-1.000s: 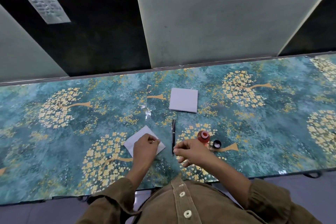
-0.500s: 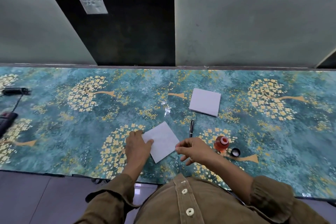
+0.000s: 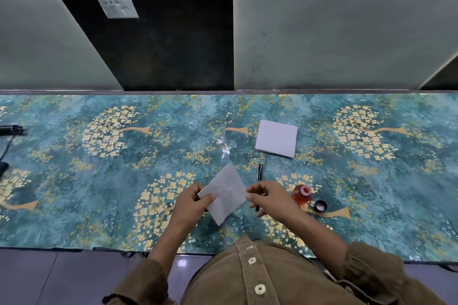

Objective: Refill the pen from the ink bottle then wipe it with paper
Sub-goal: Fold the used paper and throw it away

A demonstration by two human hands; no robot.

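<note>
My left hand [image 3: 192, 202] pinches the left corner of a white paper sheet [image 3: 226, 193], which is lifted and tilted above the table. At the sheet's right edge my right hand [image 3: 269, 197] has its fingers curled; whether they grip the paper I cannot tell. A black pen [image 3: 259, 172] lies on the table just beyond my right hand, its near end hidden by the fingers. To the right stands an open red ink bottle [image 3: 302, 194], with its black cap [image 3: 320, 205] lying beside it.
A stack of white paper [image 3: 276, 138] lies farther back on the teal flowered table [image 3: 99, 181]. Black cables and a dark device [image 3: 11, 130] sit at the far left edge. A wall rises directly behind the table.
The paper sheet went from flat under my left hand to lifted off the table. My right hand moved to its right edge. The camera view shifted to the left.
</note>
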